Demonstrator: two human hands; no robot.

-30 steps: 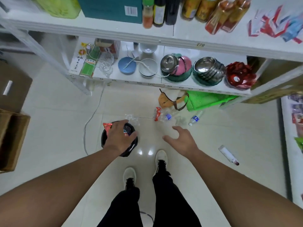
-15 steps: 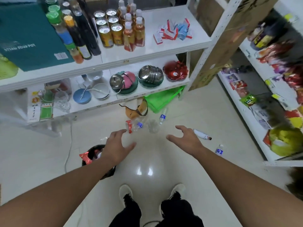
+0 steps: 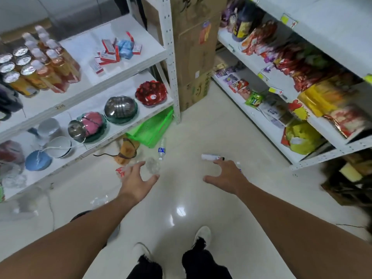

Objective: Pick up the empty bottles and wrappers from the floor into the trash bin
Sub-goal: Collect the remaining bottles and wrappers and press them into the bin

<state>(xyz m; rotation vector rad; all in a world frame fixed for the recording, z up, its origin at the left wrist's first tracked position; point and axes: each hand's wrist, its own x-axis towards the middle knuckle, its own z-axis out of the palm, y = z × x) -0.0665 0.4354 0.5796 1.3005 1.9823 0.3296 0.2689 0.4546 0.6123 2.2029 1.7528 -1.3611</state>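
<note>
On the far left stands a white shelf [image 3: 112, 77] with bowls and drinks. Near it, low down, a dark trash bin [image 3: 80, 215] peeks out from behind the left arm. The left hand [image 3: 136, 181] is held out, fingers spread, holding nothing. Just past it lie a red wrapper [image 3: 120, 171], a squashed clear bottle [image 3: 153, 167] and a blue-label bottle [image 3: 161, 150] (all on the floor). The right hand [image 3: 226, 177] is spread too, holding nothing, near a white tube [image 3: 211, 157].
</note>
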